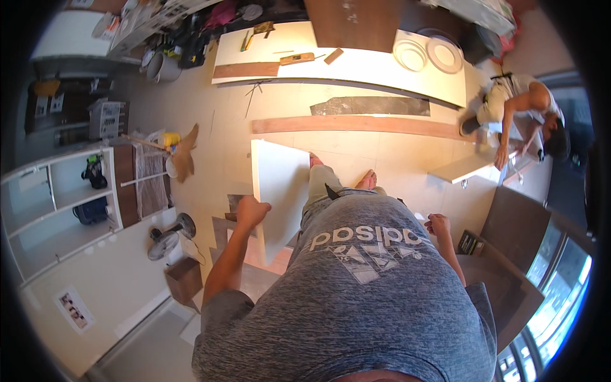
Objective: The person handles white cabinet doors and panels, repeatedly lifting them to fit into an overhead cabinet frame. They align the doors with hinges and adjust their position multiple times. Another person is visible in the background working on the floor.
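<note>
My left hand (252,211) is closed around the near left edge of a white board (280,184). The board stands on edge at my left side, its broad face toward my legs. My right hand (438,224) hangs by my right hip with the fingers curled together. Whatever it may hold is too small to make out. A small pale patch shows beside its fingertips. My bare feet (367,180) are on the floor between the board and the co-worker's side.
A crouching co-worker (528,105) handles another white panel (463,167) at the right. Ahead lie a long wooden strip (356,125), a dark strip (369,106) and a white bench top (356,67) with tools. A fan (167,242) and open shelving (63,204) are at the left.
</note>
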A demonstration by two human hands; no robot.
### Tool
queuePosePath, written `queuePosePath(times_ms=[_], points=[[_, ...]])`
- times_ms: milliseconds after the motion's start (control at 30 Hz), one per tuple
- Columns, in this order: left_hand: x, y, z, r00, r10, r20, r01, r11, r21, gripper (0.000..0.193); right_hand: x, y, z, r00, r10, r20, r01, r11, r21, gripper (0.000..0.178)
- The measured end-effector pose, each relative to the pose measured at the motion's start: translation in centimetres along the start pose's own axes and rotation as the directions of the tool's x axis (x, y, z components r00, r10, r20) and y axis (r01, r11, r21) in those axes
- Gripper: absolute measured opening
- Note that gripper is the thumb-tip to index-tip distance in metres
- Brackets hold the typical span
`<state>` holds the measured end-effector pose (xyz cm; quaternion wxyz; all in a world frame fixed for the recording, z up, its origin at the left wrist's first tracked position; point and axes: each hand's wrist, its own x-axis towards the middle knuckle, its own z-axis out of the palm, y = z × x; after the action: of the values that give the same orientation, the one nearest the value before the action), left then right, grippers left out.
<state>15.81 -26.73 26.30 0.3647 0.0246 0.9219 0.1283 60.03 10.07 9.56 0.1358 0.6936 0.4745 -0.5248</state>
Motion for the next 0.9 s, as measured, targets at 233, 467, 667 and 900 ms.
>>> queuePosePath(times_ms=[233, 467, 667, 900], points=[[0.9, -10.7, 5.1, 0.994, -0.08, -0.069, 0.066, 0.978, -0.198, 0.035, 0.7, -10.2, 3.3, 0.996, -0.083, 0.041, 0.09, 0.967, -0.239, 0.022], [-0.4, -12.6, 4.4, 0.955, -0.29, -0.069, 0.251, 0.908, -0.336, 0.037, 0.7, -22.7, 13.9, 0.951, -0.216, 0.223, 0.286, 0.887, -0.361, 0.022], [-0.4, -13.3, 3.3, 0.896, -0.443, -0.039, 0.372, 0.795, -0.479, 0.036, -1.3, -34.0, 23.2, 0.831, -0.328, 0.449, 0.524, 0.731, -0.436, 0.023], [1.5, -13.3, 0.7, 0.815, -0.579, 0.018, 0.488, 0.67, -0.559, 0.037, 2.1, -41.4, 28.7, 0.836, -0.253, 0.487, 0.527, 0.62, -0.581, 0.027]])
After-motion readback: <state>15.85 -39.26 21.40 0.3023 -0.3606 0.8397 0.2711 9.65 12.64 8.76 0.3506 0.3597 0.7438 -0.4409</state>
